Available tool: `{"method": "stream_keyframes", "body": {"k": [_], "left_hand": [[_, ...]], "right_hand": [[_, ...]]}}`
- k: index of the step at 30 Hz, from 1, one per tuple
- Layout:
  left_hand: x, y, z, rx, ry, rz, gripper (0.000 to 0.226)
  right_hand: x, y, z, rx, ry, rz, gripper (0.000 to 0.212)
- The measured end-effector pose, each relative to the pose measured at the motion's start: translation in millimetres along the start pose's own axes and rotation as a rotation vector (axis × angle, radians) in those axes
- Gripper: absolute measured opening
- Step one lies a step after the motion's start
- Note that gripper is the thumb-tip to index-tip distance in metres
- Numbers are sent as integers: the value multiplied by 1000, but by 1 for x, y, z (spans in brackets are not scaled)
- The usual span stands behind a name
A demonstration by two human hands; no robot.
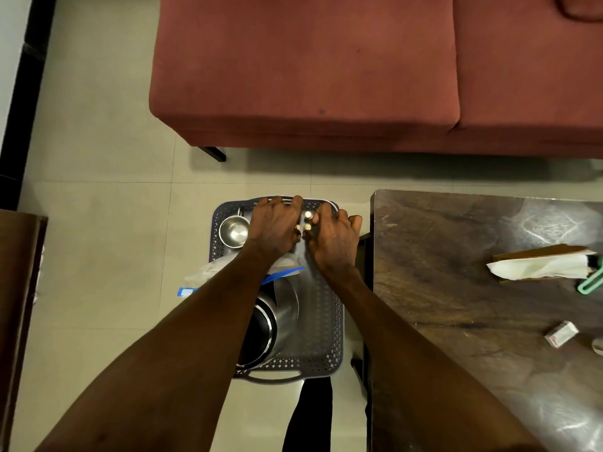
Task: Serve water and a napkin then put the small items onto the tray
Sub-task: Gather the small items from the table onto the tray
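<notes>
A dark perforated tray (326,321) sits low in front of me. On it stand a small steel cup (233,231), a large steel jug (277,321) and a clear plastic bag with a blue strip (284,272). Three small gold-capped items (307,221) stand at the tray's far end between my hands. My left hand (274,226) lies palm down with its fingers spread over the far rim and its thumb beside the items. My right hand (334,238) is curled against them from the right. A white napkin (538,267) lies on the table.
A dark wooden table (456,288) stands to the right, carrying a brown holder under the napkin, a green plastic piece (592,282) and a small white box (561,334). A red sofa (310,76) fills the back. Wooden furniture (19,272) is at the left.
</notes>
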State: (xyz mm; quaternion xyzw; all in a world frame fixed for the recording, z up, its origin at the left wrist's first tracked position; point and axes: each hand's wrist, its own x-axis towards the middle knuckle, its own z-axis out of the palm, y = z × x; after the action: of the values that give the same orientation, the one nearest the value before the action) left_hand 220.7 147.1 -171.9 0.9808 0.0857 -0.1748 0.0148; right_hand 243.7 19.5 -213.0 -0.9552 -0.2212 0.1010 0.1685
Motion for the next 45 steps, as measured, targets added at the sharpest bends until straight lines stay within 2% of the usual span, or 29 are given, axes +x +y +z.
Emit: {"method": "stream_keyframes", "body": {"k": [13,19,24,26,29,34,36,40,45], "left_hand": [[-2,-2,3,-67,-6,13,60],[-3,-3,5,-56,17,24,66],[-5,-4,3,-33,51,37,64],[-6,-3,-1,-27,47,39,64],[-11,-1,-7,-64,86,2,49],[-12,14,-34,-192,141,-111,28],[-10,25,-48,-218,167,-124,27],[-6,72,-67,-316,226,-132,29],[-10,170,-78,-405,212,-46,30]], "right_hand": [[0,2,-1,-27,-56,-8,54],[-1,0,-4,-24,-73,5,50],[-7,2,-13,-9,-90,11,51],[-11,4,-19,17,-76,18,46],[-17,4,-32,82,-48,54,35],[-23,11,-62,315,75,217,24],[-25,24,-76,382,149,258,19],[-41,62,-109,441,217,300,34],[-82,136,-158,342,275,354,47]]}}
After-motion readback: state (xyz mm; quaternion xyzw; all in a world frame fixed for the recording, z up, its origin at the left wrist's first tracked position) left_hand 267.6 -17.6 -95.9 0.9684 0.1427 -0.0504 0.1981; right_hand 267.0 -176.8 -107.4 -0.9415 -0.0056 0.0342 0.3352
